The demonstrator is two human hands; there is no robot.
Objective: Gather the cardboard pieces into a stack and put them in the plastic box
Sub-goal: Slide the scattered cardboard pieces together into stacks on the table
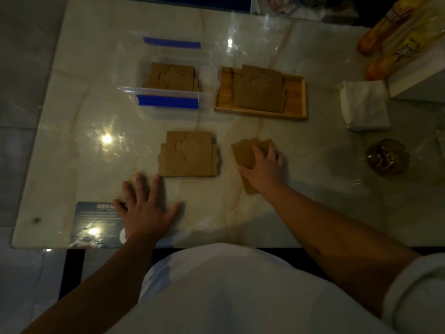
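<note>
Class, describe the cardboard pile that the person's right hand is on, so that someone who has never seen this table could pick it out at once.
Start at the wooden tray on the table's far side, then come straight toward the person. The small cardboard pile lies there under the right hand. Unlike the squared-up stack to its left, its pieces are fanned out and crooked.
</note>
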